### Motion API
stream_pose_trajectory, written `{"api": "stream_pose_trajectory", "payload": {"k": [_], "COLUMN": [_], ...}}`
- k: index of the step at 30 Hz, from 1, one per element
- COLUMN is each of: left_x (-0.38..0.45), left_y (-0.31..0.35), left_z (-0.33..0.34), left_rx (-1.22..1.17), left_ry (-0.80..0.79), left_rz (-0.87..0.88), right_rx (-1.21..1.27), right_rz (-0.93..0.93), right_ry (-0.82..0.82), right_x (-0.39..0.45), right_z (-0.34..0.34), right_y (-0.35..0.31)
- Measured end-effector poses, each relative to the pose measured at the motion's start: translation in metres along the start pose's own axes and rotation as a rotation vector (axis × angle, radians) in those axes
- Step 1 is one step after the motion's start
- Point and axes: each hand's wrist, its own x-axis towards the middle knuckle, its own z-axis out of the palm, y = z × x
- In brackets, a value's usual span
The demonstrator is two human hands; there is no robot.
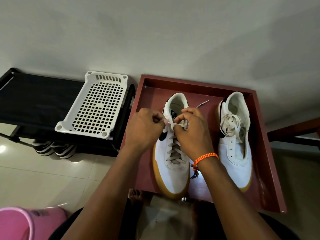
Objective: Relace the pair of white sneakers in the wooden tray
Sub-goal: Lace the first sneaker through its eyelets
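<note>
Two white sneakers with gum soles stand side by side in the reddish wooden tray [265,153], toes towards me. The left sneaker [173,170] has its lace [174,148] threaded across several eyelet rows. My left hand [143,129] pinches one lace end at the top eyelets, and my right hand [192,132] pinches the other part of the lace right beside it. A free lace end [203,103] trails on the tray floor behind my right hand. The right sneaker [235,144] has empty eyelets, and a loose bundled lace [229,124] lies on its tongue.
A white perforated plastic shelf piece [97,104] lies on a black shoe rack [34,99] to the left, with striped shoes [53,148] under it. A pink bucket [22,224] stands at the bottom left on the tiled floor. A wall rises behind the tray.
</note>
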Motion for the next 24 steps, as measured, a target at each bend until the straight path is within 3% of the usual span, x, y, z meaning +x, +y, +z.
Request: {"api": "stream_pose_trajectory", "payload": {"k": [3, 7, 9, 11, 12, 13, 15, 17, 18, 19, 24], "left_x": [0.001, -0.002, -0.005, -0.006, -0.005, -0.002, 0.005, 0.007, 0.007, 0.005, 0.007], "left_y": [0.003, 0.011, 0.009, 0.007, 0.008, 0.007, 0.001, -0.010, -0.013, -0.013, -0.015], "left_z": [-0.015, -0.032, -0.042, -0.051, -0.053, -0.053, -0.042, -0.023, -0.014, -0.007, 0.008], "left_rx": [-0.619, -1.241, -1.646, -1.809, -1.725, -1.499, -0.794, 0.006, 0.257, 0.330, 0.230], "left_ry": [-0.105, -0.193, -0.326, -0.396, -0.352, -0.248, -0.042, 0.054, 0.065, 0.049, -0.061], "left_rz": [-0.084, 0.003, 0.061, 0.055, -0.004, -0.077, -0.129, 0.018, 0.113, 0.165, 0.256], "right_rx": [-0.025, -0.034, -0.043, -0.038, -0.031, -0.022, -0.008, -0.009, -0.015, -0.023, -0.038], "right_rz": [-0.013, -0.026, -0.034, -0.035, -0.035, -0.033, -0.028, -0.034, -0.041, -0.048, -0.071], "right_ry": [-0.033, -0.063, -0.073, -0.083, -0.085, -0.086, -0.086, -0.094, -0.095, -0.098, -0.118], "right_x": [0.001, 0.001, 0.001, 0.001, 0.001, 0.001, 0.000, 0.000, 0.001, 0.001, 0.002], "right_z": [-0.004, -0.005, -0.005, -0.005, -0.006, -0.006, -0.007, -0.008, -0.008, -0.008, -0.009], "right_y": [0.004, 0.004, 0.005, 0.005, 0.005, 0.004, 0.003, 0.003, 0.004, 0.004, 0.009]}}
